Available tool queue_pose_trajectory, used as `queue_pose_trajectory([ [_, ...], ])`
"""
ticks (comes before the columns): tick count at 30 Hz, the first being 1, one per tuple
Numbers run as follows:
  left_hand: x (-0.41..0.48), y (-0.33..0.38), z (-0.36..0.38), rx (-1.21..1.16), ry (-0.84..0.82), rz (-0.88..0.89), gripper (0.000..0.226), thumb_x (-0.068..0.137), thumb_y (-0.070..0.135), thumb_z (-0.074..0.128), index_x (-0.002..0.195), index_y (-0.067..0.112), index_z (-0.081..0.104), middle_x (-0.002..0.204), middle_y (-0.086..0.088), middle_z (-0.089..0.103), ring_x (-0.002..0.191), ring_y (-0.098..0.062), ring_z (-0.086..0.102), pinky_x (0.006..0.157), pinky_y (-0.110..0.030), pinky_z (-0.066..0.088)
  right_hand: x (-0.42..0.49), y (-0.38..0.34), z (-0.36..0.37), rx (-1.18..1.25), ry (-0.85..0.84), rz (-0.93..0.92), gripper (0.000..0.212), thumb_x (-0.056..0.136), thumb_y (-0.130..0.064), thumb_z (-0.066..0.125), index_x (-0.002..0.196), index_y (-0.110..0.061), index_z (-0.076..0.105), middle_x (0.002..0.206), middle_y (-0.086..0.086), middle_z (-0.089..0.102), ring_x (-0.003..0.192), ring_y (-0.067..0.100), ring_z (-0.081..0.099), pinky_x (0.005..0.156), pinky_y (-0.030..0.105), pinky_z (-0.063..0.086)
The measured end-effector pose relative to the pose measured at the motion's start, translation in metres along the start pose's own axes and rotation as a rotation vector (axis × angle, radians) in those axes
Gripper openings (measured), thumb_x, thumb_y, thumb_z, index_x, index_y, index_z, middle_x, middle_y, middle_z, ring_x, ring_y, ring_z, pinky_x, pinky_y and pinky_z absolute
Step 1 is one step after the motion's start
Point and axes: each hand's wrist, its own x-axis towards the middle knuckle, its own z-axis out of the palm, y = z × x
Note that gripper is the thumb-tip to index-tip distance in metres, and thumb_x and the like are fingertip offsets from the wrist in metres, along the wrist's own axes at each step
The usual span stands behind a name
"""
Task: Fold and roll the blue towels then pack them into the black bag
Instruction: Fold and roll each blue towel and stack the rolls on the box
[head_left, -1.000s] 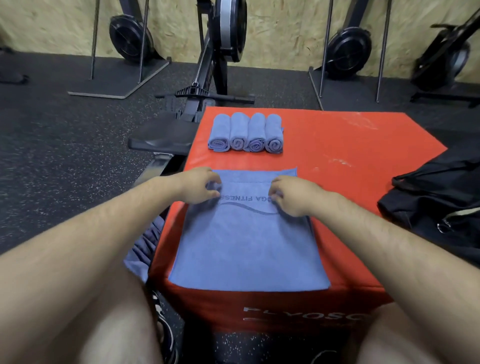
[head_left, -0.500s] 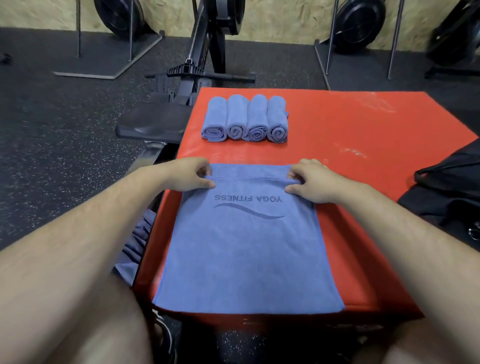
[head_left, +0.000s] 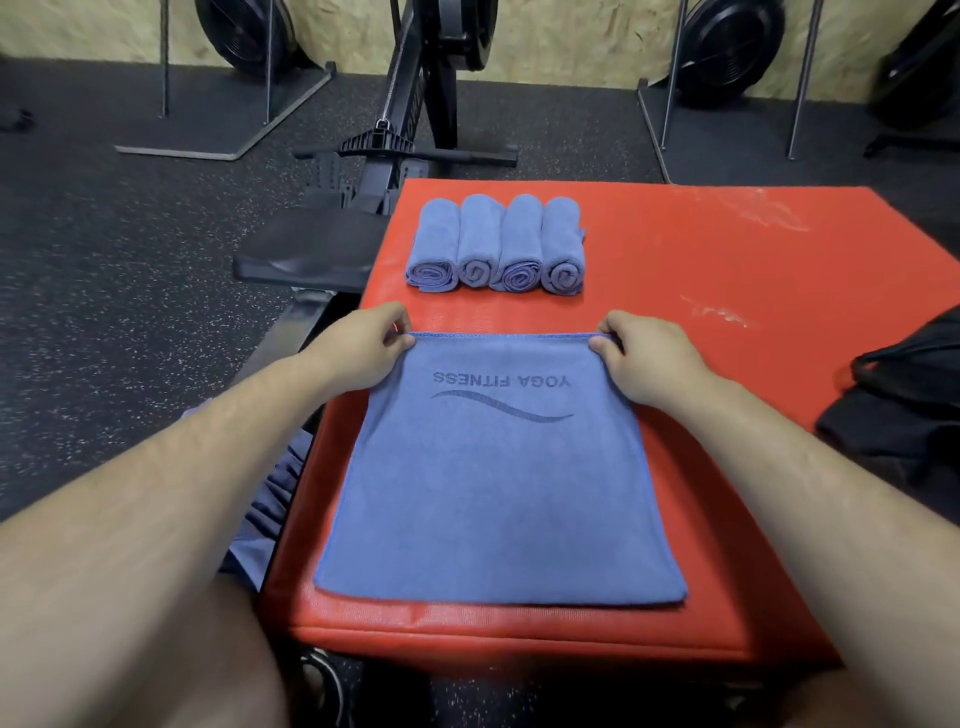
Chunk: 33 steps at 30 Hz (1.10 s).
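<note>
A blue towel (head_left: 498, 483) printed "YOGA FITNESS" lies folded flat on the red padded box (head_left: 727, 322). My left hand (head_left: 363, 343) pinches its far left corner. My right hand (head_left: 641, 353) pinches its far right corner. Several rolled blue towels (head_left: 496, 244) lie side by side in a row just beyond my hands. The black bag (head_left: 904, 410) sits at the box's right edge, partly cut off by the frame.
More blue cloth (head_left: 270, 509) hangs beside the box's left side near my knee. A black rowing machine (head_left: 384, 156) and its seat (head_left: 306, 254) stand on the dark rubber floor to the left and behind. Fan wheels line the far wall.
My hands slid apart from the towel's middle to its far corners and moved the far edge away from me, so the printed logo now shows in full.
</note>
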Motion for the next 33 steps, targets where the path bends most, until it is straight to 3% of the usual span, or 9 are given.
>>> queue_pose_trajectory([
  [5,0.006,-0.002,0.008,-0.009,0.066,-0.032,0.009,0.095,0.025,0.064,0.093,0.017,0.062,0.080,0.001,0.059,0.080,-0.023,0.054,0.065,-0.032,0.033,0.009,-0.004,0.011,-0.061,-0.014,0.033,0.017,0.097,-0.029,0.055,0.099,-0.014,0.062,0.101,0.013,0.067,0.097,0.036,0.060,0.078,0.039,0.046],
  [10,0.010,-0.006,0.010,0.057,0.036,0.000,0.012,0.094,0.023,0.066,0.097,0.011,0.066,0.097,-0.007,0.064,0.093,-0.026,0.058,0.074,-0.031,0.038,0.005,-0.010,0.020,-0.042,-0.034,0.042,0.019,0.099,-0.024,0.050,0.104,-0.007,0.059,0.106,0.016,0.056,0.100,0.037,0.054,0.081,0.043,0.044],
  [15,0.006,-0.003,0.011,0.145,0.029,0.036,0.014,0.095,0.023,0.063,0.092,0.010,0.058,0.101,-0.013,0.051,0.103,-0.036,0.049,0.091,-0.043,0.042,-0.003,-0.016,0.023,-0.159,0.015,0.016,0.022,0.103,-0.021,0.042,0.109,-0.002,0.052,0.115,0.019,0.050,0.108,0.038,0.044,0.083,0.047,0.039],
  [19,0.002,0.004,0.005,0.139,0.049,-0.013,0.014,0.100,0.024,0.051,0.096,0.011,0.049,0.098,-0.015,0.060,0.094,-0.039,0.055,0.078,-0.044,0.043,-0.004,-0.021,0.008,-0.099,0.057,0.023,0.022,0.105,-0.022,0.038,0.110,-0.004,0.049,0.108,0.019,0.057,0.101,0.038,0.049,0.076,0.042,0.033],
  [23,-0.003,0.009,-0.007,0.041,0.130,-0.023,0.010,0.102,0.017,0.052,0.102,0.007,0.047,0.088,-0.006,0.054,0.084,-0.028,0.050,0.066,-0.031,0.023,-0.004,-0.018,-0.002,-0.042,0.094,0.005,0.014,0.103,-0.023,0.044,0.105,-0.010,0.047,0.104,0.015,0.058,0.097,0.038,0.051,0.075,0.044,0.039],
  [26,-0.002,0.003,-0.016,-0.059,0.130,0.011,0.009,0.098,0.008,0.056,0.103,0.010,0.048,0.103,-0.009,0.059,0.098,-0.029,0.054,0.075,-0.030,0.031,-0.004,-0.012,-0.009,0.040,0.072,-0.024,0.007,0.098,-0.015,0.053,0.100,-0.014,0.047,0.102,0.011,0.057,0.097,0.036,0.052,0.074,0.041,0.039],
  [28,-0.005,0.001,-0.023,-0.110,0.139,0.015,0.014,0.096,0.007,0.060,0.107,0.012,0.052,0.107,-0.009,0.061,0.103,-0.026,0.057,0.082,-0.032,0.038,-0.006,-0.009,-0.017,0.090,0.080,-0.010,0.015,0.095,-0.011,0.057,0.108,-0.013,0.051,0.106,0.011,0.060,0.101,0.034,0.052,0.078,0.039,0.040],
  [30,-0.009,0.002,-0.031,-0.129,0.179,0.010,0.017,0.094,0.010,0.065,0.110,0.011,0.059,0.106,-0.009,0.062,0.101,-0.024,0.058,0.087,-0.035,0.043,-0.007,-0.005,-0.025,0.128,0.109,0.002,0.023,0.092,-0.011,0.061,0.115,-0.013,0.058,0.107,0.011,0.062,0.104,0.033,0.055,0.084,0.037,0.042],
  [33,-0.017,0.006,-0.045,-0.076,0.221,0.049,0.009,0.091,0.014,0.070,0.100,0.013,0.070,0.095,-0.008,0.060,0.094,-0.023,0.057,0.080,-0.031,0.039,-0.010,-0.005,-0.042,0.122,0.128,-0.028,0.014,0.088,-0.010,0.066,0.101,-0.014,0.071,0.091,0.005,0.059,0.095,0.028,0.056,0.076,0.028,0.032],
])
